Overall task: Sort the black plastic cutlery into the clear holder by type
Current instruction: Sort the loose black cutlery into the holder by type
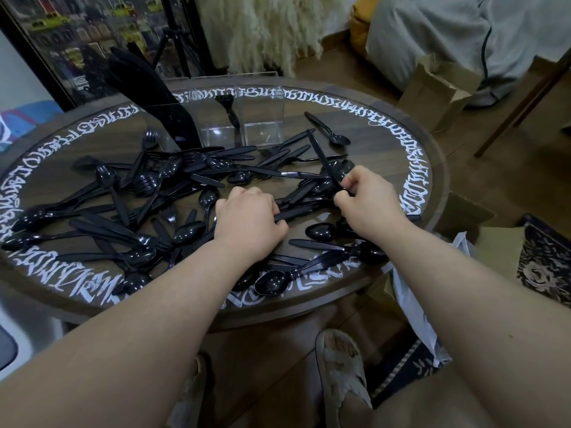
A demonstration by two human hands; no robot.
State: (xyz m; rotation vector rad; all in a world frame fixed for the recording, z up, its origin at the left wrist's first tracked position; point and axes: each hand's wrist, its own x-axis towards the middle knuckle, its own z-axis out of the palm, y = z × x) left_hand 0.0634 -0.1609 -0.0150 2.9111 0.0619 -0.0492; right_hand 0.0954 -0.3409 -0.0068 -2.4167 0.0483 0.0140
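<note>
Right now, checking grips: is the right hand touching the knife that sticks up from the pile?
Touching. The head view shows the right hand pinching the knife at its lower end.

Left hand (250, 216): fingertips curl under, so its grip on the knife (296, 213) is hidden. Right hand (367, 196) covers the handle end of a second knife (321, 157); the pinch is only partly seen. The clear holder (244, 118) at the table's (432, 168) far edge is hard to trace, w/ walls nearly invisible. The dark bundle (148, 97) inside looks like knives, probably. The pile (154, 193) overlaps too much to count.
</note>
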